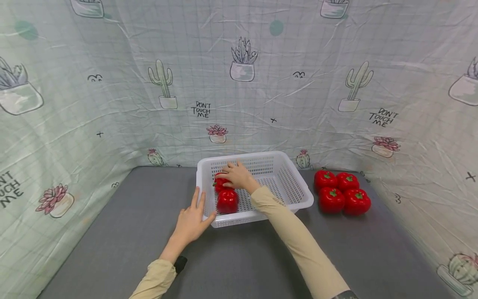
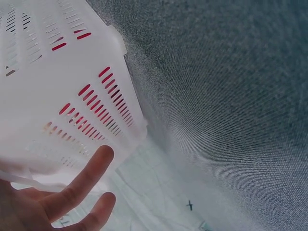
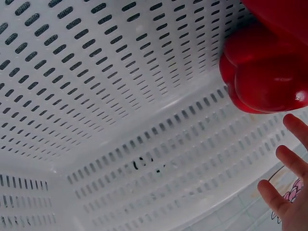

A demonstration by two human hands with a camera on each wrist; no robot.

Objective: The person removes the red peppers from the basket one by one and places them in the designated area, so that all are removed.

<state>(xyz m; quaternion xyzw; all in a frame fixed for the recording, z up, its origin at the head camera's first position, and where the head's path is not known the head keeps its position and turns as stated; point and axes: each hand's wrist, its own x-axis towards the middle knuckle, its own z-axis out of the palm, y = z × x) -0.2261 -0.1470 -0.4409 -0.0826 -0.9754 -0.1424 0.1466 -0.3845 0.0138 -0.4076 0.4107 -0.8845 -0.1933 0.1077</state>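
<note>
A white perforated plastic basket [image 1: 244, 156] stands on the grey table, and two red bell peppers lie at its left end. The front pepper [image 1: 227, 202] shows fully in the head view; the back pepper [image 1: 218, 185] is partly covered by my right hand [image 1: 239, 176]. That hand reaches in from the right with fingers spread at the back pepper. In the right wrist view its fingertips [image 3: 290, 155] are extended close beside a red pepper [image 3: 264, 74]; the thumb is out of sight. My left hand [image 1: 191, 222] rests against the basket's left front corner, fingers spread along the outer wall [image 2: 43, 101].
Several red bell peppers [image 1: 332, 200] sit grouped on the table right of the basket. A pale cloth [image 1: 276, 95] printed with cacti hangs behind and along both sides. The grey table surface [image 1: 231, 261] extends in front of the basket.
</note>
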